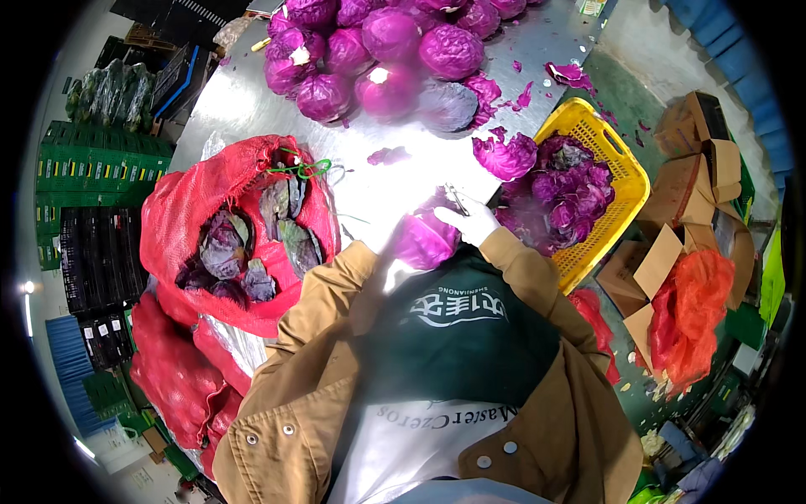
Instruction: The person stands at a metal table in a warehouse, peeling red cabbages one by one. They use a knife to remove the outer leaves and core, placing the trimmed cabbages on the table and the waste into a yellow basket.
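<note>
A trimmed red cabbage (427,239) is close to my body at the metal table's near edge. My left hand (378,230), washed out by glare, is at the cabbage's left side; its fingers are hard to make out. My right hand (471,218), in a white glove, is closed round a small knife (456,199) at the cabbage's upper right. Loose purple leaves (505,154) lie on the table beyond that hand. A pile of red cabbages (390,38) covers the table's far side.
An open red mesh sack (182,201) with untrimmed cabbages stands at left, full sacks (170,372) below it. A yellow crate (633,183) of cabbage leaves is at right. Cardboard boxes (674,189) and orange mesh sacks (699,302) lie beyond. Green crates (101,157) are stacked far left.
</note>
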The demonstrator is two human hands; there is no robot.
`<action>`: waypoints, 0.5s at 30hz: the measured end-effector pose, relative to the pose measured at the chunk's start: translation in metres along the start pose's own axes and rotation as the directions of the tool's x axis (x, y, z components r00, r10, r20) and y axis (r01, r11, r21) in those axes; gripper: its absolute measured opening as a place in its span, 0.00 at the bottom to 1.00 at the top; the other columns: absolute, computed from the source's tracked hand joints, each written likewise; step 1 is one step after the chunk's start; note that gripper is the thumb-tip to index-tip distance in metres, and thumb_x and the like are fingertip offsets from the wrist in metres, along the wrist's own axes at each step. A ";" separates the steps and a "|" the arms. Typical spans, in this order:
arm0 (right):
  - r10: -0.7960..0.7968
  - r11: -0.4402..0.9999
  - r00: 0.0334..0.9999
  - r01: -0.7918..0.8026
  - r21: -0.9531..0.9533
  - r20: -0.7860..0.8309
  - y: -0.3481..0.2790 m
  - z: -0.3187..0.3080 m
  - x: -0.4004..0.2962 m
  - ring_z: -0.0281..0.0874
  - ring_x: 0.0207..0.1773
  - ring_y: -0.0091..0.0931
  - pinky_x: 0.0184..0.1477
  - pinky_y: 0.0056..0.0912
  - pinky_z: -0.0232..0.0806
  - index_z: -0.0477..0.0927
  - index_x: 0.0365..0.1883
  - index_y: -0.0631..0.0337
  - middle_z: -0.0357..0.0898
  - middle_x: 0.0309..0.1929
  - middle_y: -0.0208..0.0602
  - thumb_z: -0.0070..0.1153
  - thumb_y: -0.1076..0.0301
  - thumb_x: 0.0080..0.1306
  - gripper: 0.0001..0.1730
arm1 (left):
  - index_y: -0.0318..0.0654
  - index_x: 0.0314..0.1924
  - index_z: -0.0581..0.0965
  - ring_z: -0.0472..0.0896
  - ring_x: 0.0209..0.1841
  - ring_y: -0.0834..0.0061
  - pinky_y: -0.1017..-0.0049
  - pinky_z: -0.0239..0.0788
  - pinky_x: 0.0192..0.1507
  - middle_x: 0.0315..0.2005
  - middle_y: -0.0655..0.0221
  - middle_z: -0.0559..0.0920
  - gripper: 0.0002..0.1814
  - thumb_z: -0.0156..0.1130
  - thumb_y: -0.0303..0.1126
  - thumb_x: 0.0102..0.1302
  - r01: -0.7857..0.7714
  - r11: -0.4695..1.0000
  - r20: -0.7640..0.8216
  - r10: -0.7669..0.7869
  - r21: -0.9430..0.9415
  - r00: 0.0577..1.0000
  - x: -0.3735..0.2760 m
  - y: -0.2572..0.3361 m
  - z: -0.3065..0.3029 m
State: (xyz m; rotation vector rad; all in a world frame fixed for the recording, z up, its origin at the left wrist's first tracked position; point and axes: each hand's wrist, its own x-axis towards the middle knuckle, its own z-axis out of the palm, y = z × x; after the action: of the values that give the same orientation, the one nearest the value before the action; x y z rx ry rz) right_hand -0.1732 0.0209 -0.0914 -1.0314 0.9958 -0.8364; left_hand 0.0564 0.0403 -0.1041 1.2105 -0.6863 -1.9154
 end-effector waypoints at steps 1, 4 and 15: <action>0.109 0.994 0.993 -0.109 0.009 0.052 -0.018 0.000 -0.004 0.73 0.39 0.20 0.39 0.20 0.66 0.67 0.60 0.64 0.71 0.58 0.41 0.65 0.57 0.57 0.36 | 0.35 0.59 0.69 0.74 0.51 0.74 0.75 0.68 0.52 0.52 0.62 0.75 0.25 0.52 0.44 0.70 0.037 0.998 -0.022 -0.038 -0.049 0.999 -0.004 -0.005 -0.001; 0.307 0.949 0.944 -0.313 0.041 0.120 -0.054 -0.006 -0.015 0.65 0.22 0.14 0.21 0.15 0.59 0.66 0.61 0.65 0.71 0.58 0.41 0.65 0.58 0.58 0.37 | 0.35 0.61 0.67 0.70 0.56 0.73 0.74 0.62 0.58 0.53 0.63 0.73 0.25 0.54 0.40 0.68 0.074 0.997 -0.111 -0.069 0.036 0.991 -0.032 0.019 0.046; 0.260 0.961 0.957 -0.270 0.067 0.127 -0.044 -0.008 -0.014 0.59 0.16 0.12 0.16 0.13 0.52 0.64 0.63 0.62 0.75 0.50 0.33 0.62 0.57 0.60 0.37 | 0.43 0.59 0.64 0.76 0.46 0.63 0.65 0.74 0.45 0.46 0.62 0.72 0.29 0.62 0.28 0.59 0.036 0.998 -0.025 -0.034 0.055 0.999 -0.053 0.040 0.058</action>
State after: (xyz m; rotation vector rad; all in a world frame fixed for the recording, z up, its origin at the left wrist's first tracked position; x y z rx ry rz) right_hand -0.1899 0.0181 -0.0481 -0.8428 0.9661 -0.5842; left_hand 0.0300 0.0632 -0.0236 1.2860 -0.7144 -1.9185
